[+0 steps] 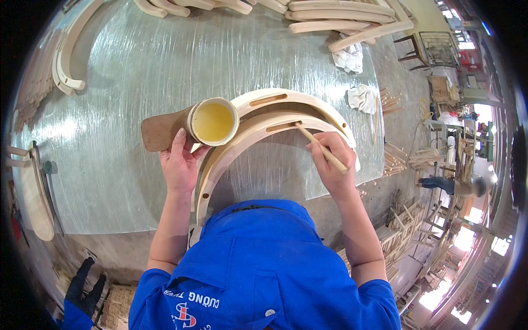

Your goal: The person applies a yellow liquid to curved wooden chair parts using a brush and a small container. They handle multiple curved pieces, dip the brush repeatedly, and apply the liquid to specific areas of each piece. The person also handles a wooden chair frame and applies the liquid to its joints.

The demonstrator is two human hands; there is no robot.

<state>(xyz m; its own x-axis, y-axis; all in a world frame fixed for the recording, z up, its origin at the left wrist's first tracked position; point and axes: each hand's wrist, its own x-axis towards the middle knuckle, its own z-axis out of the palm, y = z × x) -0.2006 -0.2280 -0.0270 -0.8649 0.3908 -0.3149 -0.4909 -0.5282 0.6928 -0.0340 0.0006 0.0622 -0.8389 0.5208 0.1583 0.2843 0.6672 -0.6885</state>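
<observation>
My left hand (180,165) is closed on a round cup (235,124) of yellow liquid. A flat brown board (159,131) with rounded corners sticks out left from behind the cup, against the same hand. My right hand (333,160) grips a slim wooden stick (329,156) between thumb and fingers. The stick's tip is at the right end of a long slot in the near curved wooden piece (226,157). Just behind lies a second curved wooden piece (311,100), also slotted. Both arch in front of my body, partly hidden by the cup and left hand.
The table (137,71) is covered in clear plastic film. Curved wooden parts (341,16) are stacked along its far edge, others (69,47) at the far left. White cloths (362,99) lie at right. Wooden dowels (391,159) stick out beyond the right edge. Another person (451,186) is far right.
</observation>
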